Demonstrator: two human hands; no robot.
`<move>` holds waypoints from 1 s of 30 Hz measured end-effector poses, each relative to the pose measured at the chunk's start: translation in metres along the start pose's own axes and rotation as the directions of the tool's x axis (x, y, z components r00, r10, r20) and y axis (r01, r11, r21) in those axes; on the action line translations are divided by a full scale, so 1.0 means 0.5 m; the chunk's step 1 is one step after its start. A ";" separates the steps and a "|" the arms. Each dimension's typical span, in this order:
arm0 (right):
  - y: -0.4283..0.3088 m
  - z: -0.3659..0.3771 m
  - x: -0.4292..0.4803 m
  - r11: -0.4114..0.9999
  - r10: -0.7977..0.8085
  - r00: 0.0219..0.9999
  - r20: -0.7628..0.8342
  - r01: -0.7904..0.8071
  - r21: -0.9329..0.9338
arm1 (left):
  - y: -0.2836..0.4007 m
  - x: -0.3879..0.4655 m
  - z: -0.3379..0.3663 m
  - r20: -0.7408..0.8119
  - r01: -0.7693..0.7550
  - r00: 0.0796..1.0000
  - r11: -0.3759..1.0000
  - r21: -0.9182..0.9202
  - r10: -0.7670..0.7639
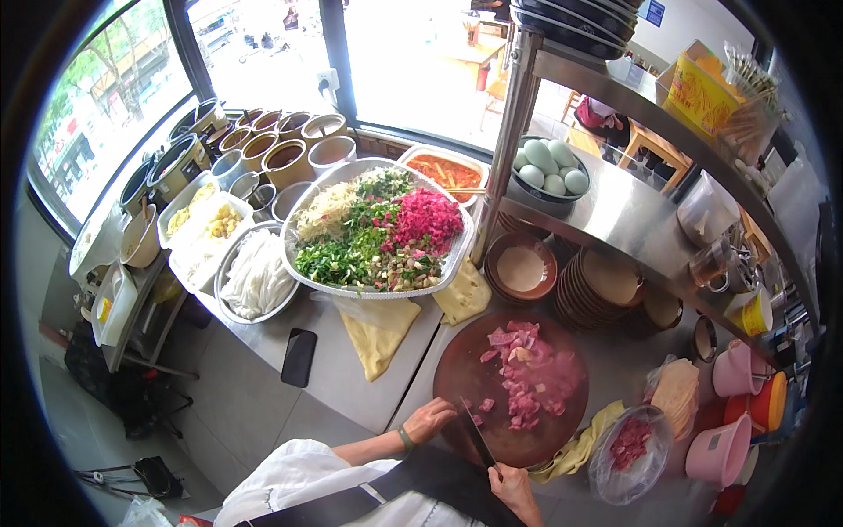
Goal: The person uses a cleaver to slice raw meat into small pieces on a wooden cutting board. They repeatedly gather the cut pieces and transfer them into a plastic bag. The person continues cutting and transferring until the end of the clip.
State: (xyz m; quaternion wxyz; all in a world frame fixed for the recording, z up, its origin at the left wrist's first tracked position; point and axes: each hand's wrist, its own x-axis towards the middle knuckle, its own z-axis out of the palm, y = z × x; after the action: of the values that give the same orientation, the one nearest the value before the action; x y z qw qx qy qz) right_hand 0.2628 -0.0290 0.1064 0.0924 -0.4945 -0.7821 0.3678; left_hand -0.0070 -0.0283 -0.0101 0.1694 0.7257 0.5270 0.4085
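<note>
My right hand (pixel 515 493) grips the handle of a kitchen knife (pixel 479 436), its blade slanting up and left over the round chopping board (pixel 464 356). At the board's left edge rests my left hand (pixel 431 418), fingers curled close to the blade's tip; whether anything is under them is hidden. Small bits of raw meat (pixel 486 404) lie just right of the blade. Farther across the board spreads a heap of raw pink meat (pixel 527 375), cut into chunks. To the right, a plastic-lined bowl (pixel 600 464) contains more cut meat (pixel 631 445).
A yellow cloth (pixel 589 435) lies against the board's right edge. Beyond it are stacked brown bowls (pixel 570 296) under a steel shelf (pixel 609 197) holding a bowl of eggs (pixel 543 161). A large basket of chopped vegetables (pixel 375 291), noodles (pixel 257 280) and a phone (pixel 298 358) occupy the left.
</note>
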 end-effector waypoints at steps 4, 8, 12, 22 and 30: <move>0.014 0.003 -0.002 1.000 0.022 0.999 0.040 -0.022 -0.003 | 0.000 0.002 -0.001 0.014 0.004 1.000 1.000 -0.002 -0.004; 0.019 0.015 0.016 0.999 0.054 0.998 0.043 -0.054 0.008 | -0.001 0.004 -0.001 0.021 -0.002 1.000 1.000 -0.007 0.002; 0.007 0.025 0.048 0.984 0.107 0.992 0.061 -0.115 0.139 | -0.007 0.005 -0.004 0.020 -0.033 0.999 0.999 -0.010 0.033; -0.014 0.106 0.131 0.990 0.073 0.997 -0.033 -0.068 0.124 | 0.003 -0.003 0.013 0.047 0.022 0.999 0.998 0.051 -0.024; 0.069 0.005 0.022 0.721 0.393 0.917 0.072 -0.356 0.595 | 0.027 0.049 0.029 -0.053 0.203 0.977 0.978 -0.048 -0.206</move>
State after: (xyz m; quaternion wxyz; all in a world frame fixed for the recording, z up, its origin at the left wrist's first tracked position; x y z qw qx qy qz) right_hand 0.2803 -0.0129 0.0792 0.1901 -0.5980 -0.5069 0.5910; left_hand 0.0153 -0.0088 0.0004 0.2106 0.6517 0.5948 0.4209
